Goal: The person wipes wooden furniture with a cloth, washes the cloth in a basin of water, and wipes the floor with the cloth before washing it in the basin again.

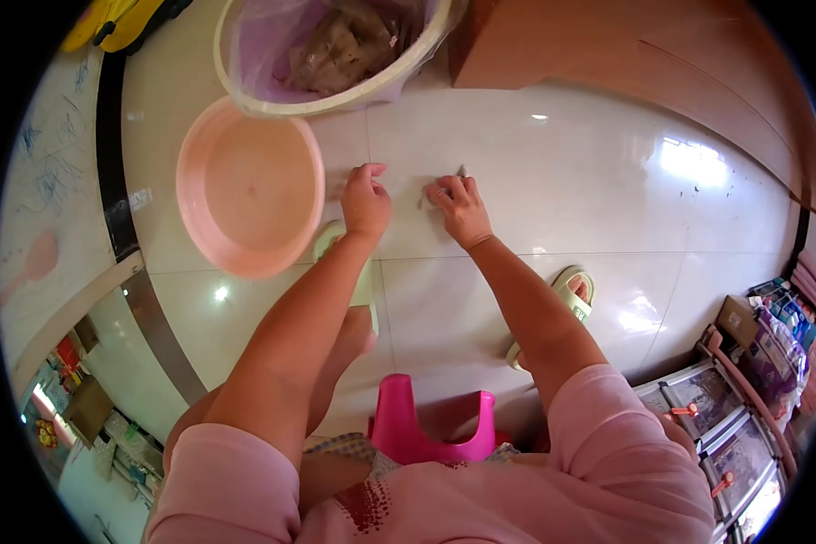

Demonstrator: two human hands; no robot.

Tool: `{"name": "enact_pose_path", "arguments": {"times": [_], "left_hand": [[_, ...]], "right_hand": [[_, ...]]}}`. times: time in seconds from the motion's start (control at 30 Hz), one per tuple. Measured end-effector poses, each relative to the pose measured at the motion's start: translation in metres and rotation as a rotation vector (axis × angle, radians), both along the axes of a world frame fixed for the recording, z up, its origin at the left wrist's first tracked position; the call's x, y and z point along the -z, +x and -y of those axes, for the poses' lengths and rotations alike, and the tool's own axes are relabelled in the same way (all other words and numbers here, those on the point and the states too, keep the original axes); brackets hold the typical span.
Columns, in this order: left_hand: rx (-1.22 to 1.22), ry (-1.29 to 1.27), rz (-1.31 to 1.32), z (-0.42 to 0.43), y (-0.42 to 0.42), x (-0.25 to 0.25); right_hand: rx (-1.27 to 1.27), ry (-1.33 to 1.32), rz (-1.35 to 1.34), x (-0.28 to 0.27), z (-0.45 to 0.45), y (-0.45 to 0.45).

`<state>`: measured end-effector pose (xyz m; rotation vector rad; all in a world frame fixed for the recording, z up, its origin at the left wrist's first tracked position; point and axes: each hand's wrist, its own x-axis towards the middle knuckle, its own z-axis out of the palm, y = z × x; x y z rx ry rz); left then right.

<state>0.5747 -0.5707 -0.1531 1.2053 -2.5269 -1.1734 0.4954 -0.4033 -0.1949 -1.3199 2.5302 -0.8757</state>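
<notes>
My left hand (366, 205) is held above the floor, right of the pink basin (313, 195). Its fingers are loosely bent, with a gap by the thumb and nothing visible in it. My right hand (461, 210) is low over the tiles, fingers curled downward. A small greyish thing (463, 170) pokes out just beyond its fingertips; its kind is too small to make out. The hand seems closed on it, though the fingers partly hide the contact. The two hands are apart.
A lined bin (286, 107) with a crumpled brown bag (344, 50) stands beyond the basin. Brown wooden furniture (598, 45) is at the upper right. Green slippers (574, 292) are on my feet, and a bright pink stool (433, 444) is below me. Drawers (707, 399) stand at right.
</notes>
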Motion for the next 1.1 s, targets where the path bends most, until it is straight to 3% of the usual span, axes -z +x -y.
{"name": "enact_pose_path", "arguments": {"times": [0.17,0.23,0.27,0.33,0.37,0.5,0.6,0.63,0.7,0.73,0.77,0.8,0.87,0.93,1.0,1.1], "left_hand": [[0.049,-0.027,0.0,0.009,0.011,-0.012],[0.215,0.284,0.235,0.02,0.006,-0.027],[0.21,0.279,0.215,0.022,0.002,-0.036],[0.538,0.568,0.587,0.029,-0.01,-0.067],[0.633,0.622,0.663,0.032,-0.017,-0.083],[0.616,0.791,0.527,0.061,-0.039,-0.186],[0.457,0.592,0.213,0.086,-0.034,-0.243],[0.376,0.588,0.088,0.094,-0.027,-0.246],[0.391,0.573,0.027,0.099,-0.005,-0.246],[0.417,0.561,-0.015,0.102,0.001,-0.25],[0.43,0.569,0.135,0.102,0.008,-0.265],[0.416,0.566,0.124,0.102,0.018,-0.268],[0.529,0.359,0.149,0.101,0.032,-0.27],[0.438,0.302,0.132,0.102,0.042,-0.268],[0.365,0.237,0.109,0.102,0.049,-0.265],[0.372,0.177,0.114,0.107,0.067,-0.261]], "right_hand": [[-0.025,0.086,-0.015,-0.01,0.001,0.002],[0.201,0.225,0.937,-0.039,0.001,-0.006],[0.195,0.223,0.918,-0.057,-0.002,-0.013],[0.307,-0.257,1.636,-0.105,-0.007,-0.027],[0.272,-0.463,1.751,-0.134,-0.004,-0.035],[0.114,-0.737,1.571,-0.294,0.047,-0.073],[0.103,-0.821,1.261,-0.363,0.098,-0.097],[0.119,-0.674,0.971,-0.364,0.115,-0.109],[0.27,-0.12,0.429,-0.337,0.147,-0.13],[0.247,-0.13,0.41,-0.331,0.157,-0.132],[0.242,0.04,0.21,-0.326,0.167,-0.133],[0.242,0.211,0.017,-0.325,0.173,-0.132],[0.241,0.184,0.037,-0.323,0.181,-0.139],[0.234,0.158,0.07,-0.319,0.182,-0.143],[0.178,-0.032,0.135,-0.321,0.176,-0.15],[0.146,0.066,0.288,-0.331,0.173,-0.161]]}}
